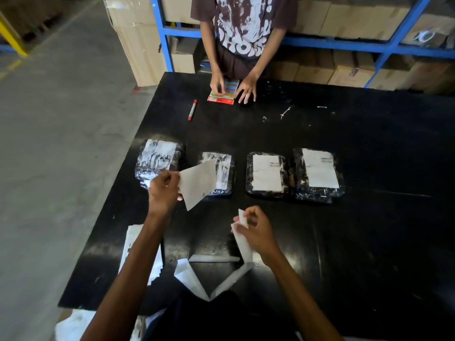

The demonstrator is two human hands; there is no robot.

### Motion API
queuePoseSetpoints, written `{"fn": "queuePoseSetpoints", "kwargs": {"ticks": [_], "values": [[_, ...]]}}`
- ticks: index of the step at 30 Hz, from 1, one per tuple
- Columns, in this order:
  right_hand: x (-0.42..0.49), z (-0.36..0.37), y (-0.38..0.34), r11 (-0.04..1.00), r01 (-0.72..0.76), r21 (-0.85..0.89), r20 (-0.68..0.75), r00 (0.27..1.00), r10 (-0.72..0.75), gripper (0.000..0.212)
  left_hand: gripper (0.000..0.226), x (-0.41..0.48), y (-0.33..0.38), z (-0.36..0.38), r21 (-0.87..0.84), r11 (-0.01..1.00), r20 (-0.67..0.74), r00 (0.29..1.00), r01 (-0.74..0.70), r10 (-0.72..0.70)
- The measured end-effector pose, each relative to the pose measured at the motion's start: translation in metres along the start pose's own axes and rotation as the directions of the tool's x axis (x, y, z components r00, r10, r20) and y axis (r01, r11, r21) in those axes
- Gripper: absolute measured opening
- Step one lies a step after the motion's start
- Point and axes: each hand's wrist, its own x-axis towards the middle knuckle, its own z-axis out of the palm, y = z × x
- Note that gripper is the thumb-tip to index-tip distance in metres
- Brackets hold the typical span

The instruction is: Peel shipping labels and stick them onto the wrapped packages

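Note:
Several plastic-wrapped packages lie in a row on the black table (344, 242). The two right ones (267, 174) (318, 172) carry clean white labels. The far-left package (158, 159) and the second one (221, 172) have scuffed white patches. My left hand (163, 190) pinches a white label sheet (198, 184) by its corner, held in the air over the second package. My right hand (256, 230) grips a narrow strip of white backing paper (242, 238) above the table's near side.
Loose backing papers (187, 274) and a paper roll (214, 259) lie at the near edge. A red marker (192, 110) lies farther off. Another person's hands (246, 88) rest on a colourful booklet (222, 92). Blue shelving with cartons stands behind.

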Motion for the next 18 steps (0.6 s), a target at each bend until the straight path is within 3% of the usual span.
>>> {"fn": "queuePoseSetpoints", "kwargs": {"ticks": [3, 6, 10, 12, 15, 18], "values": [[0.001, 0.015, 0.049, 0.976, -0.023, -0.214, 0.037, 0.999, 0.032, 0.049, 0.021, -0.011, -0.012, -0.005, 0.003, 1.000, 0.033, 0.999, 0.001, -0.001], [0.001, 0.022, 0.072, 0.950, -0.089, -0.301, 0.065, 0.991, 0.113, 0.057, 0.018, -0.020, -0.024, -0.007, 0.002, 1.000, 0.037, 0.999, 0.027, -0.027], [0.002, 0.025, 0.078, 0.939, -0.131, -0.317, 0.111, 0.978, 0.174, 0.044, 0.019, -0.028, -0.038, -0.006, 0.005, 0.997, 0.043, 0.996, 0.075, -0.075], [0.002, 0.025, 0.070, 0.935, -0.093, -0.343, 0.013, 0.995, 0.103, 0.031, 0.018, -0.031, -0.041, -0.004, 0.035, 0.997, 0.049, 0.997, 0.063, -0.065], [0.002, 0.025, 0.034, 0.979, -0.016, -0.204, -0.170, 0.985, -0.019, 0.015, 0.018, -0.037, -0.036, 0.003, 0.095, 0.995, 0.052, 0.999, -0.006, 0.001], [0.009, 0.025, -0.011, 0.987, -0.142, 0.072, -0.085, 0.985, 0.148, 0.026, 0.017, -0.048, -0.026, 0.010, 0.187, 0.967, 0.068, 0.984, -0.174, 0.164]]}}
